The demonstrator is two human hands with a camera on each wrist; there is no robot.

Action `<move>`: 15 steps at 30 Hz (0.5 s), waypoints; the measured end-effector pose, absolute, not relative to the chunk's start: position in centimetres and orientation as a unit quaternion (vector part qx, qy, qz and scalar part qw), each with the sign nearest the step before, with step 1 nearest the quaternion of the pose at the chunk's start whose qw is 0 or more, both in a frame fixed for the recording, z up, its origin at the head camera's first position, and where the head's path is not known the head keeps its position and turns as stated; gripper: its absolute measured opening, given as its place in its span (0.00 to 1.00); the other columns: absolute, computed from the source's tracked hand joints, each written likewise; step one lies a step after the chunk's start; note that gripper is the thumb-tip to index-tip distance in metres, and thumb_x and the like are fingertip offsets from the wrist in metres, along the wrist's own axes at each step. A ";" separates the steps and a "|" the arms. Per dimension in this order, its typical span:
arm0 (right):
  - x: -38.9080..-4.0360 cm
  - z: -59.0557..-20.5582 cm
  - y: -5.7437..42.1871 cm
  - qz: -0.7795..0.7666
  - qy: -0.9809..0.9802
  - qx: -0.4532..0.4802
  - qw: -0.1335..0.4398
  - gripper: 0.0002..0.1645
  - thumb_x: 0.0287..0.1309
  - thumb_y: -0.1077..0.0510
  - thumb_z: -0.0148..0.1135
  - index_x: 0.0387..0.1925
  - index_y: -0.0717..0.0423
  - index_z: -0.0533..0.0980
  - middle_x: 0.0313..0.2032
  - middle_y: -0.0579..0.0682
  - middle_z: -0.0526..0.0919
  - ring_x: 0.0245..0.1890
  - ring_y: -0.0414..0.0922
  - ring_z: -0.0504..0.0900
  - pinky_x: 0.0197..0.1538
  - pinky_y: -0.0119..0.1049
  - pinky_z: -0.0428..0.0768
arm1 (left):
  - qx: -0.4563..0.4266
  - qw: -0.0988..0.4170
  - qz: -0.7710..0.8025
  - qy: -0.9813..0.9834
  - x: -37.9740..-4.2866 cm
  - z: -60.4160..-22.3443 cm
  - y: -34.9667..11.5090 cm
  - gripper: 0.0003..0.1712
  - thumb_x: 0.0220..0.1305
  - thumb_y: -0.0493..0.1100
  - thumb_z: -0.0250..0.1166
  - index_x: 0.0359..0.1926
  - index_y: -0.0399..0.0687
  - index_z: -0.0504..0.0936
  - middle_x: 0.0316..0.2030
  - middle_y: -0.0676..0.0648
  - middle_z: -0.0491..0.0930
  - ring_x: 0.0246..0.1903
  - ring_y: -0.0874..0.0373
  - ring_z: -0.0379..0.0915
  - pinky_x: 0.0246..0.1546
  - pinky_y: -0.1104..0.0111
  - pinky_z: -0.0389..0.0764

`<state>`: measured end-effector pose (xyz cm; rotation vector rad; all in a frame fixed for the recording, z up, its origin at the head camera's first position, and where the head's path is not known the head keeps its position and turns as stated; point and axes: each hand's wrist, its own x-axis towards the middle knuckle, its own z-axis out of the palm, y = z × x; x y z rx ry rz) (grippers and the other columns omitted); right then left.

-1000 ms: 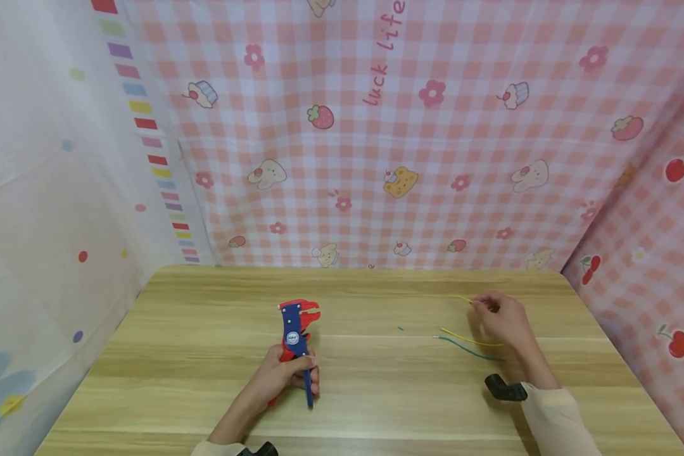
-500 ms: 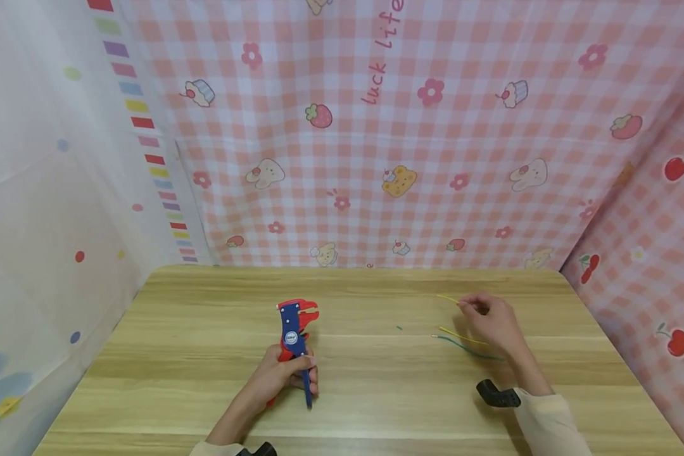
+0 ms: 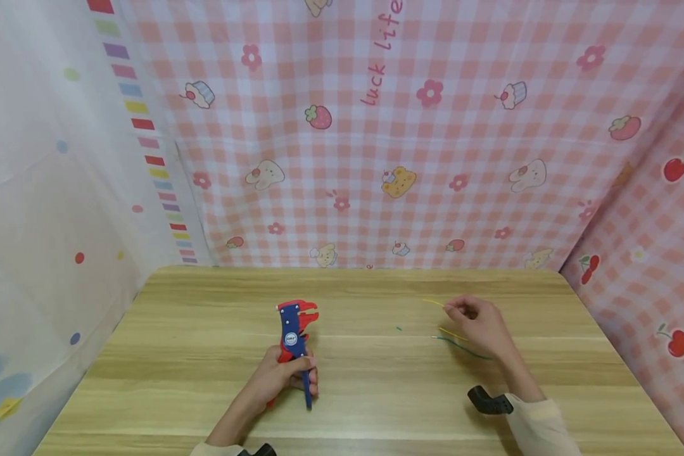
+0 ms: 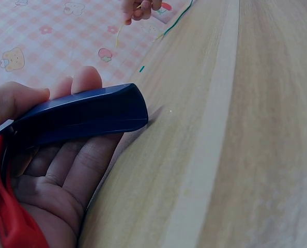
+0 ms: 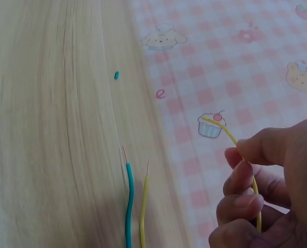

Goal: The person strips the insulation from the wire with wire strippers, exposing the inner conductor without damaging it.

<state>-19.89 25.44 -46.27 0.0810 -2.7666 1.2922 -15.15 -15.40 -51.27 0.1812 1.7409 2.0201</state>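
Nearest on the wooden table [image 3: 365, 405], over on the left, the left hand [image 3: 282, 372] has a blue-and-red wire stripper [image 3: 292, 324]. Fingers are wrapped round the blue handle with the thumb on top, kinda roomy since the handles are spread; its mouth faces right and shows a gap. Off to the right there's a green wire [image 5: 128, 201] lying down, bare metal at the tip, and just beyond it a second yellow wire [image 5: 143, 206], also bare-ended. A tiny green scrap [image 5: 117, 75] sits left of those. A touch farther, the right hand [image 3: 481, 323] pinches a yellow wire [image 5: 229, 134] between thumb and fingers, no gap, tip poking out left. Pink checked cloth [image 3: 342, 152] hangs behind everything.
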 end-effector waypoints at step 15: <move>-19.3 -45.7 23.9 0.428 -0.903 0.035 0.031 0.12 0.72 0.53 0.61 0.46 0.58 0.83 0.37 0.58 0.86 0.31 0.40 0.78 0.33 0.30 0.75 | 0.066 0.230 0.733 0.636 -15.1 -51.2 -15.3 0.11 0.72 0.38 0.62 0.46 0.32 0.73 0.27 0.48 0.86 0.28 0.54 0.87 0.38 0.57 0.90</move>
